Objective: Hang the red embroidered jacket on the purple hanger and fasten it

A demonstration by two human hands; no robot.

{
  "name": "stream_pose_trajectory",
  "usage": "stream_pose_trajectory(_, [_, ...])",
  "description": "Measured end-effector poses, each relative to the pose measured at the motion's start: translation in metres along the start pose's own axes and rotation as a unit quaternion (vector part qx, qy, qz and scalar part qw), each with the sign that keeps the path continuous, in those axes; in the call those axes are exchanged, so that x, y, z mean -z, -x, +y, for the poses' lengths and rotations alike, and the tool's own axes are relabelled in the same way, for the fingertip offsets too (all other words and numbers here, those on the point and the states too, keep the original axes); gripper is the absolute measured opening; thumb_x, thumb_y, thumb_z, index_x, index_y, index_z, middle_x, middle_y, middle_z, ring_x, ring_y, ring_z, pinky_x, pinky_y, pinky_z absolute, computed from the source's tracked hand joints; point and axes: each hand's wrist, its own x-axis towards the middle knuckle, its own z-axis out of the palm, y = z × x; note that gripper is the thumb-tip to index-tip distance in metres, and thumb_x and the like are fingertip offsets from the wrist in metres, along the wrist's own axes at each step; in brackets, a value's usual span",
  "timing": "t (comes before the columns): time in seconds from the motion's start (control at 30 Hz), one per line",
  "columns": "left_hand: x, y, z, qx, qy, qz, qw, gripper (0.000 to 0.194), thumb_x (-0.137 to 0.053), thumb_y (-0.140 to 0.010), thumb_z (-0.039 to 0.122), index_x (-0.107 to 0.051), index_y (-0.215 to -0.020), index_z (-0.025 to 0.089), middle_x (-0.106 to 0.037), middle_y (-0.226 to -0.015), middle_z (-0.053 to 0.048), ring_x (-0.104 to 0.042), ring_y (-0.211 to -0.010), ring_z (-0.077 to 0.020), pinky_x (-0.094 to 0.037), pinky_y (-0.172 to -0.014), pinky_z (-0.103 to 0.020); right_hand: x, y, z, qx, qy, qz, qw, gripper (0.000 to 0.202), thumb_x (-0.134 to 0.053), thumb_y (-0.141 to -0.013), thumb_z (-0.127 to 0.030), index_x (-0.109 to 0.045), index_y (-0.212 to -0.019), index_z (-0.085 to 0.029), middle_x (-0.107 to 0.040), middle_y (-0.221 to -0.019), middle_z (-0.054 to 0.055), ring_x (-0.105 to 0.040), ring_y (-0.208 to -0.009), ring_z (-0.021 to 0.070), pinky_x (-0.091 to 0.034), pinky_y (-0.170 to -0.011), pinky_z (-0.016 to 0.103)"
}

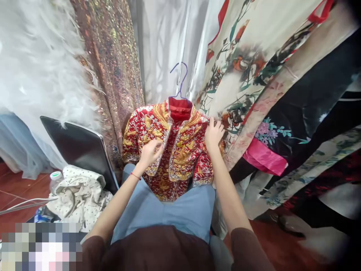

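A red jacket [184, 150] with gold and silver embroidery hangs on a purple wire hanger [180, 81], its lower part between the person's knees. The jacket's front edges are apart, and red lining shows at the collar. My left hand [151, 152], with a red string at the wrist, is closed at the front edge on the jacket's left side in view. My right hand [214, 131] lies on the shoulder at the right, its fingers spread over the embroidery.
A dark laptop-like panel [80, 146] stands at the left, beside a dotted cloth [81, 192] and a bottle [55, 178]. White feathers [42, 56] and a sequined garment [113, 56] hang behind. Floral garments [242, 64] hang at the right.
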Motion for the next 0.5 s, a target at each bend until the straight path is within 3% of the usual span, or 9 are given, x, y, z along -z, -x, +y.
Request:
stream_pose_trajectory(0.07, [0.03,-0.037,0.009,-0.027,-0.066,0.156,0.985,0.026,-0.053,-0.092,0.041,-0.064,-0.106,0.022,-0.068,-0.111,-0.012,-0.06,-0.113,-0.0261,-0.045,-0.102,-0.041,-0.003,-0.008,-0.006,-0.008,-0.011,-0.008,1.0,0.055,-0.021,-0.095,-0.013,-0.046,-0.145,-0.012,-0.055,-0.124,0.026,-0.05,-0.115,0.0357,-0.04,-0.094,0.053])
stream_pose_trajectory(0.13, [0.053,-0.075,0.011,-0.029,-0.122,0.231,0.965,0.043,-0.06,-0.088,0.048,-0.059,-0.12,0.019,-0.06,-0.13,-0.017,-0.049,-0.13,-0.0302,-0.035,-0.112,-0.047,-0.004,-0.009,-0.01,-0.015,-0.021,-0.006,1.0,0.057,-0.025,-0.091,-0.01,-0.045,-0.145,-0.008,-0.055,-0.122,0.027,-0.05,-0.114,0.0356,-0.04,-0.094,0.054])
stream_pose_trajectory(0.17, [0.061,-0.092,0.008,-0.024,-0.14,0.226,0.964,0.05,-0.061,-0.087,0.053,-0.057,-0.123,0.019,-0.057,-0.133,-0.017,-0.046,-0.133,-0.0318,-0.032,-0.114,-0.049,-0.003,-0.008,-0.011,-0.017,-0.025,-0.004,1.0,0.058,-0.029,-0.089,-0.009,-0.043,-0.146,-0.007,-0.055,-0.122,0.027,-0.05,-0.114,0.0359,-0.041,-0.093,0.054])
stream_pose_trajectory(0.23, [0.07,-0.118,-0.002,-0.018,-0.158,0.152,0.976,0.054,-0.057,-0.087,0.062,-0.058,-0.119,0.019,-0.061,-0.125,-0.017,-0.051,-0.126,-0.0334,-0.033,-0.11,-0.05,-0.001,-0.004,-0.012,-0.013,-0.036,-0.001,0.999,0.063,-0.037,-0.086,-0.013,-0.037,-0.148,-0.005,-0.054,-0.123,0.028,-0.05,-0.112,0.0368,-0.041,-0.092,0.056])
stream_pose_trajectory(0.33, [0.072,-0.134,-0.018,-0.022,-0.175,0.07,0.982,0.053,-0.052,-0.086,0.071,-0.06,-0.099,0.02,-0.066,-0.098,-0.012,-0.06,-0.102,-0.0309,-0.042,-0.096,-0.044,0.003,-0.001,-0.01,-0.003,-0.06,-0.006,0.998,0.069,-0.047,-0.085,-0.029,-0.035,-0.148,-0.006,-0.053,-0.125,0.027,-0.048,-0.113,0.0395,-0.04,-0.092,0.062])
stream_pose_trajectory(0.5, [0.064,-0.124,-0.014,-0.002,-0.176,0.135,0.975,0.048,-0.046,-0.092,0.066,-0.049,-0.073,0.022,-0.06,-0.075,-0.006,-0.058,-0.082,-0.0245,-0.041,-0.083,-0.036,0.011,0.0,-0.018,-0.006,-0.093,-0.013,0.996,0.081,-0.047,-0.087,-0.06,-0.036,-0.147,-0.008,-0.044,-0.139,0.031,-0.041,-0.125,0.0447,-0.03,-0.1,0.07])
